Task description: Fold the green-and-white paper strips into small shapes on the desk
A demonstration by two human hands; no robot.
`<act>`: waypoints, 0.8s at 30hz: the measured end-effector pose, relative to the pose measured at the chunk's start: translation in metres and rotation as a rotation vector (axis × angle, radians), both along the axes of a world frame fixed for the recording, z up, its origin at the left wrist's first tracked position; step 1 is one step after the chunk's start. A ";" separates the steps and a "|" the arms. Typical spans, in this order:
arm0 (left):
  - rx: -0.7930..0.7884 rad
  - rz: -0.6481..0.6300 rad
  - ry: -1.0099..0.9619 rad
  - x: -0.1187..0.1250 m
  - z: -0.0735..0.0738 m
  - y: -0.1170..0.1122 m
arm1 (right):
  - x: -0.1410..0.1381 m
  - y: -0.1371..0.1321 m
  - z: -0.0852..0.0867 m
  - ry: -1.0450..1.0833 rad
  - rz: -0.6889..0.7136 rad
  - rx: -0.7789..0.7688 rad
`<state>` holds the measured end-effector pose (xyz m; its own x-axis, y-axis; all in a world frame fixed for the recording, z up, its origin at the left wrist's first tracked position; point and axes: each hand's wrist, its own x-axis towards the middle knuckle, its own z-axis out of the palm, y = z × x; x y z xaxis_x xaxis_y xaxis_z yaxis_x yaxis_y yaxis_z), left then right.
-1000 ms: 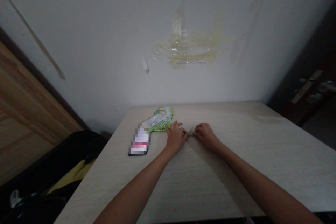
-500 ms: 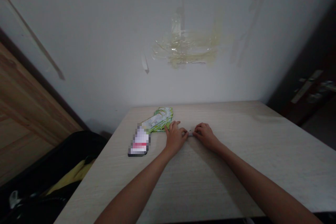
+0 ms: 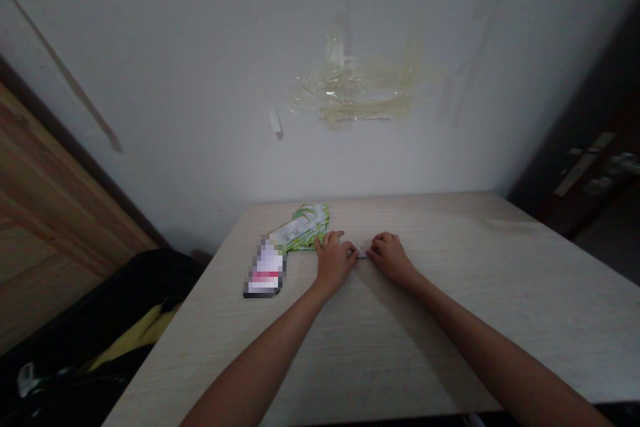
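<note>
A small pale piece with dark or pinkish specks (image 3: 362,253) lies low over the tabletop between my hands; its kind is too small to make out. My left hand (image 3: 336,259) pinches its left end between thumb and forefinger, the other fingers spread towards a pile of green-and-white printed packets or sheets (image 3: 306,227). On the right end, the closed fingertips of my right hand (image 3: 391,256) hold the same piece. Fingers cover both of its ends.
A blurred-out phone-like object (image 3: 266,273) lies on the table (image 3: 350,353) left of my left hand, against the green pile. The wall (image 3: 200,80) with old clear tape (image 3: 360,90) rises behind the table. A black bag with yellow cloth (image 3: 135,340) stands at lower left.
Both hands stay almost in place. My right hand has shifted very slightly, and the small piece between the fingertips looks a little flatter.
</note>
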<state>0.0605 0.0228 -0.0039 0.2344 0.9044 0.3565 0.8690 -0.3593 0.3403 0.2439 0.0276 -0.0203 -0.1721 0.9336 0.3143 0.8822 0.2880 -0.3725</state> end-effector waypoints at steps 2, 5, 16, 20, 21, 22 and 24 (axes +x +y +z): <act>-0.009 0.012 0.007 0.001 0.001 0.000 | -0.001 0.000 0.000 0.003 -0.007 -0.005; -0.022 0.026 0.017 0.002 0.002 -0.001 | -0.002 -0.001 0.001 0.018 -0.020 -0.003; -0.043 0.015 0.042 0.004 0.006 -0.001 | -0.007 -0.003 0.004 0.026 -0.060 -0.002; -0.034 0.016 0.040 0.003 0.005 0.000 | -0.008 -0.003 0.007 0.036 -0.070 -0.024; -0.035 0.014 0.041 0.003 0.005 0.001 | -0.008 -0.003 0.008 0.038 -0.073 -0.031; -0.036 0.012 0.044 0.003 0.005 0.001 | -0.008 -0.003 0.008 0.037 -0.076 -0.037; -0.031 0.009 0.046 0.002 0.005 0.002 | -0.008 -0.001 0.007 0.028 -0.078 -0.038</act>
<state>0.0628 0.0247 0.0010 0.2417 0.9169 0.3175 0.8870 -0.3414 0.3108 0.2356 0.0261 -0.0134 -0.0898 0.9553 0.2816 0.8906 0.2036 -0.4067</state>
